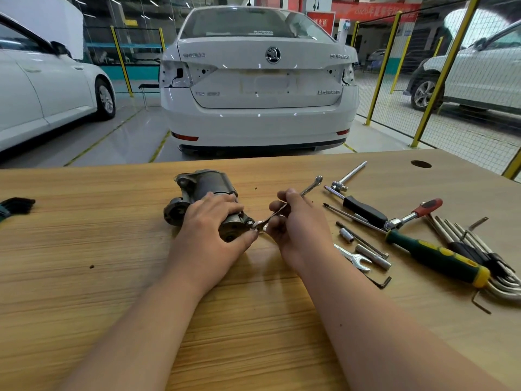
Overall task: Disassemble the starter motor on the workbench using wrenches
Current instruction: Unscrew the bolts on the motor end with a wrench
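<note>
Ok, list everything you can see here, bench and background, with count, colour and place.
starter motor: one, grey, bench centre
combination wrench: one, silver, its lower end at the motor's near end
open-end wrench: one, silver, right of the right wrist
sockets: two, silver, beside the open-end wrench
green screwdriver: one, green and yellow handle, bench right
black-handled driver: one, behind the green screwdriver
ratchet: one, red handle, bench right
T-bar: one, silver, far right of the motor
hex keys: several, silver and black, right edge
workbench: one, light wood
cars: three, white, behind the bench
left hand: grips the motor
right hand: pinches the combination wrench
</note>
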The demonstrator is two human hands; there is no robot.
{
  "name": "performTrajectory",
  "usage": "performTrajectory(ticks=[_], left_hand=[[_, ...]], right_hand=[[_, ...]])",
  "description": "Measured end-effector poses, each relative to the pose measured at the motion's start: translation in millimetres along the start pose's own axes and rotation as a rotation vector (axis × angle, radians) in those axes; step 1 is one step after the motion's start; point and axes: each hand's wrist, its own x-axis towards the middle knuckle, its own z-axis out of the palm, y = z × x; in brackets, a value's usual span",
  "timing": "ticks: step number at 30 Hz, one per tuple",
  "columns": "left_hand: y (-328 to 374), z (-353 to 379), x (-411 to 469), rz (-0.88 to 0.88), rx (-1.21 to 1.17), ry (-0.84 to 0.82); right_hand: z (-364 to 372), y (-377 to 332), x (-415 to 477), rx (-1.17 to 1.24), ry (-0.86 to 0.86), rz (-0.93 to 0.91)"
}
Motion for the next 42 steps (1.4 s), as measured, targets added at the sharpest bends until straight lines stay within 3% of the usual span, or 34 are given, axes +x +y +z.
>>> performTrajectory(ticks=[16, 20, 26, 30, 33, 35, 36, 39, 42], left_hand=[[2.2, 0.8, 0.6, -0.011, 0.008, 0.006], [3.4, 1.2, 0.7, -0.018, 0.004, 0.011], [10.3, -2.1, 2.3, -0.032, -0.02, -0.015], [1.8, 1.8, 0.6, 0.075, 0.265, -0.039], [-1.5, 5.5, 0.4, 0.095, 0.401, -0.07], [0.6, 7.3, -3.5, 0.033, 0.273, -0.039], [3.1, 7.1, -5.0, -0.026, 0.1, 0.025], [4.8, 6.1, -4.0, -0.155, -0.171, 0.124], [3.3, 5.8, 1.1, -0.054, 0.06, 0.02]], right_hand=[[0.6, 5.7, 1.6, 0.213, 0.009, 0.167], [5.4, 3.9, -5.4, 0.014, -0.022, -0.05], [21.7, 8.2, -28.9, -0.759, -0.182, -0.67], [29.5, 18.8, -41.0, -1.189, -0.311, -0.979], [31.5, 17.9, -45.0, -1.415, -0.358, -1.094], [29.6, 14.2, -46.2, -1.434, -0.396, -1.153], [29.2, 11.9, -47.3, -1.408, -0.432, -1.188], [29.5, 7.1, -51.9, -1.229, -0.495, -1.329], [27.9, 5.3, -51.4, -1.026, -0.37, -1.242]])
